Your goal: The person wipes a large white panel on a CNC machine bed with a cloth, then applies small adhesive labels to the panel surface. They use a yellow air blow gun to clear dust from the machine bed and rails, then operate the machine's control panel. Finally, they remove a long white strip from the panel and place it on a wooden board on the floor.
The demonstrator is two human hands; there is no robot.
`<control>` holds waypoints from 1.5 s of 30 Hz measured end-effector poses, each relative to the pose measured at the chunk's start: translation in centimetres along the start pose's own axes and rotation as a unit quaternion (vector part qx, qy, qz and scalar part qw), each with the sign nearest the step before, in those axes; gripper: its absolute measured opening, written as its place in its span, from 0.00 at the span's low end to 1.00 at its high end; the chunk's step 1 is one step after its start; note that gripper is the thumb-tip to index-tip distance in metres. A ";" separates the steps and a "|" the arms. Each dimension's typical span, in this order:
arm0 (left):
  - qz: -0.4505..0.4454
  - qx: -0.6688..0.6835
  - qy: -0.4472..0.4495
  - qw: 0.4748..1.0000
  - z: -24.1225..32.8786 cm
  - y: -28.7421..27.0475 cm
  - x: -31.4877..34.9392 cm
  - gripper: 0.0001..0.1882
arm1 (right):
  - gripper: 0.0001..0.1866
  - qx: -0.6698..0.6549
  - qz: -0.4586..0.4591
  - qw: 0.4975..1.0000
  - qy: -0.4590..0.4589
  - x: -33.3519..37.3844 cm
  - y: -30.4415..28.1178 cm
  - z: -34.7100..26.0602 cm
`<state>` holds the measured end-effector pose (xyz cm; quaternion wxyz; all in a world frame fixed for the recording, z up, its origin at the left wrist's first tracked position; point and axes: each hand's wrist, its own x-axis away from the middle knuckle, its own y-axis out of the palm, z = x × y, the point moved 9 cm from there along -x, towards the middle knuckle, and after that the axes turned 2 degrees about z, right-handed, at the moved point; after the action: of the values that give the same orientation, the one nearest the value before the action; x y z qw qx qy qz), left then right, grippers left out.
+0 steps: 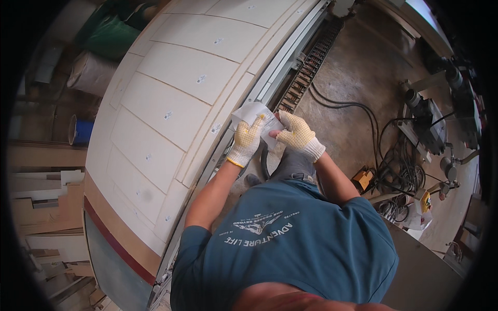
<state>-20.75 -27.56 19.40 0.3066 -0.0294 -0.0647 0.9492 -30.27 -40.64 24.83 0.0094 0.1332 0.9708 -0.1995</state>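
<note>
In front of my waist, close to the machine's edge, I hold a thin white printed sheet (254, 110) between both hands. My left hand (246, 140), in a pale knitted glove with yellow dots, is closed on the sheet's left part. My right hand (298, 137) wears a matching glove from which bare fingertips show, and it pinches the right side of the sheet. To my left lie white cut panels (189, 62) on a wide machine bed, separated by narrow grooves. Each larger panel carries a small printed label (202, 79).
A metal rail (267, 88) and a cable chain (307, 70) run along the bed's right side. Black cables (397, 173) tangle on the floor at right, near machine parts (430, 124). Board offcuts (52, 207) and a blue bucket (81, 130) stand at far left.
</note>
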 end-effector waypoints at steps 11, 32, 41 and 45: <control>0.063 0.095 -0.068 0.991 -1.6 22.4 -5.8 0.17 | 0.06 -0.091 -0.176 0.955 0.221 3.6 -20.2 15.2; 0.118 0.155 -0.093 0.977 -2.9 31.4 -22.5 0.17 | 0.09 -0.070 -0.179 0.944 0.270 -5.2 -35.9 24.8; 0.220 0.437 -0.276 0.827 -10.1 32.6 -28.5 0.18 | 0.08 -0.040 -0.204 0.946 0.249 -13.8 -41.0 26.4; 0.238 0.554 -0.345 0.719 -12.3 37.5 -29.9 0.16 | 0.08 -0.115 -0.205 0.924 0.301 -15.7 -43.9 29.2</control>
<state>-17.05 -73.87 2.45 -0.0115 0.4614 0.3807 0.8013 -27.65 -94.90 16.01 -0.3096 -0.0172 0.9501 -0.0348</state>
